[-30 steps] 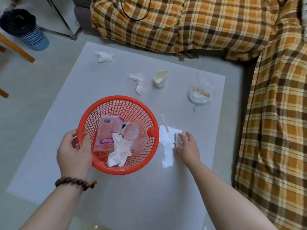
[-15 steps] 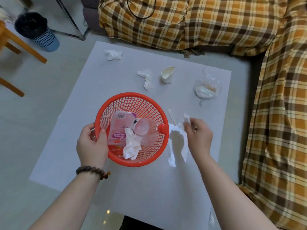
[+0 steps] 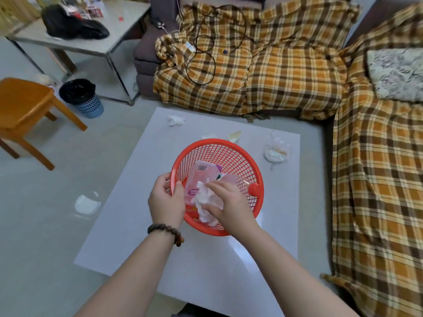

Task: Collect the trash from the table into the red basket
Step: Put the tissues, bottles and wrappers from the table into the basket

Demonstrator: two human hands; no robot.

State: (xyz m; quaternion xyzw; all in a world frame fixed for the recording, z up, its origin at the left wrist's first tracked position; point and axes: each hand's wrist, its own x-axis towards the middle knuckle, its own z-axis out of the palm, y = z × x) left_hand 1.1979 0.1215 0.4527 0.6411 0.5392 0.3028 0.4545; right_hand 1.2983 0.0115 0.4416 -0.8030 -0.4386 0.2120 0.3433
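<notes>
the left hand (image 3: 166, 199) is curled shut around the near-left rim of the basket (image 3: 231, 147), thumb inside the rim and fingers outside, a bead bracelet (image 3: 166, 230) on its wrist. the right hand (image 3: 229, 203) reaches in over the near rim, palm down, fingers loosely bent and pressing on a crumpled white tissue (image 3: 204, 199); whether it grips the tissue or only rests on it, i cannot tell.

the red basket sits over the middle of the grey table (image 3: 128, 225), tilted a little toward the person; whether it rests on the table or is lifted, i cannot tell. inside lie a pink packet (image 3: 201, 173) against the left wall, a clear plastic piece (image 3: 230, 179) beside it, and the tissue on top of both, mostly under the right hand.

on the table beyond the basket, a clear bag (image 3: 275, 151) with white stuff inside lies to the right, near the edge. a paper cup (image 3: 234, 136) shows just behind the far rim, half hidden by it, and a bit of white paper (image 3: 209, 136) peeks out to its left. another tissue wad (image 3: 175, 120) lies well apart at the far left corner.

a plaid-covered sofa (image 3: 274, 72) wraps the far and right sides. a wooden stool (image 3: 25, 108) and a dark-lined bin (image 3: 81, 97) stand on the floor to the left.
</notes>
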